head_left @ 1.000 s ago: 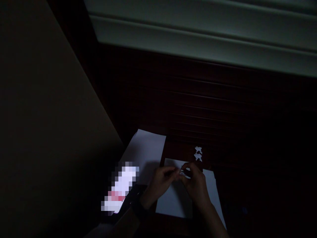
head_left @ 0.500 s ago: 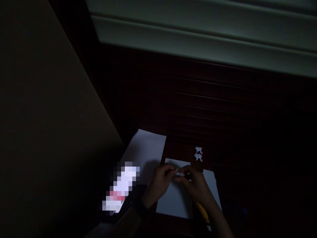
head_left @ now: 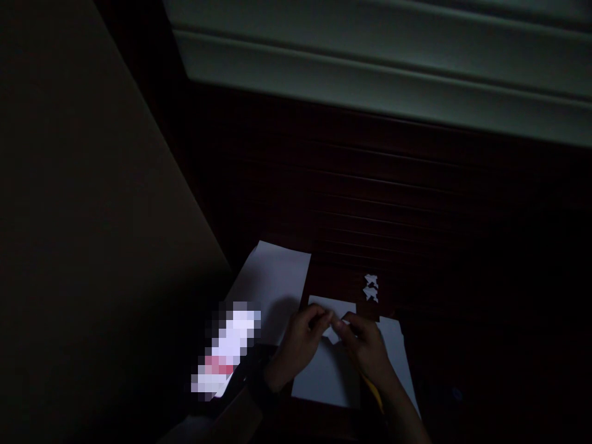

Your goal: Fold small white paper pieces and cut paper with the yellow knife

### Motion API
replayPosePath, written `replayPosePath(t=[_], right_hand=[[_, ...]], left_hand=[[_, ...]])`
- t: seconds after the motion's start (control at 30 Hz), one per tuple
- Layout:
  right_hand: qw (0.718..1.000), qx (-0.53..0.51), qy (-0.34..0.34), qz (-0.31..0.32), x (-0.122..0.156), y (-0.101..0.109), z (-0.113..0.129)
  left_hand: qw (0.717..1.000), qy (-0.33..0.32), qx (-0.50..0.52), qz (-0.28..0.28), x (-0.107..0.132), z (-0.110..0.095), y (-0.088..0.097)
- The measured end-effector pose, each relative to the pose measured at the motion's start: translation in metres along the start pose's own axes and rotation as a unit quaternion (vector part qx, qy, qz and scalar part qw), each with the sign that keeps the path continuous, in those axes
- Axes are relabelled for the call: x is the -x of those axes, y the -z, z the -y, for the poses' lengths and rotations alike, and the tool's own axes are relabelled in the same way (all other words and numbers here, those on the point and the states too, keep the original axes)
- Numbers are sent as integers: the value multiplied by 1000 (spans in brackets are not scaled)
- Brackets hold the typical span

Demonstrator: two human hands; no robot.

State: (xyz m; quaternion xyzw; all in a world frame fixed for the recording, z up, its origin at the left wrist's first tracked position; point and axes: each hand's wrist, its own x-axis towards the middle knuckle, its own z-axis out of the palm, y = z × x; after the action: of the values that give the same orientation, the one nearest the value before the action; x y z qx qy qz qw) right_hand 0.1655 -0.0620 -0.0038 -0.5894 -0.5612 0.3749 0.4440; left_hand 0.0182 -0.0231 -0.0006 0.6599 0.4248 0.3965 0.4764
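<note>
My left hand (head_left: 301, 339) and my right hand (head_left: 365, 345) meet over a white sheet of paper (head_left: 326, 382). Between their pinched fingertips is a small folded piece of white paper (head_left: 332, 336), partly covered by the fingers. A dark band (head_left: 263, 382) circles my left wrist. Beyond my right hand, two small folded paper shapes (head_left: 370, 288) lie close together on the dark tabletop. A yellow tool (head_left: 374, 394), its kind unclear, shows partly beneath my right forearm.
To the left lies a larger white paper (head_left: 277, 277), with a bright, blurred-out screen (head_left: 231, 345) near it. Another white sheet (head_left: 395, 345) sits to the right, partly behind my forearm. A pale wall or panel (head_left: 92, 185) stands at the left. The room is dim.
My right hand has turned slightly and its fingers have shifted on the folded paper. More of that paper now shows below the fingertips. My left hand is nearly still.
</note>
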Motion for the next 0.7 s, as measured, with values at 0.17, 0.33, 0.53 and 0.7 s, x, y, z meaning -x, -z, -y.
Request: replayPosePath(t=[0.17,0.33,0.53,0.7], right_hand=[[998,-68,-16,-7,-1,-2,-1],[989,-136,-54,9,1,-3,0],[978,-180,-101,10,3,-4,4],[963,-234,-132,29,4,-9,13]], left_hand=[[999,-26,-14,31,6,-9,7],[997,-9,33,68,6,-4,2],[997,3,30,67,7,-6,-3],[996,18,65,58,9,-6,-3]])
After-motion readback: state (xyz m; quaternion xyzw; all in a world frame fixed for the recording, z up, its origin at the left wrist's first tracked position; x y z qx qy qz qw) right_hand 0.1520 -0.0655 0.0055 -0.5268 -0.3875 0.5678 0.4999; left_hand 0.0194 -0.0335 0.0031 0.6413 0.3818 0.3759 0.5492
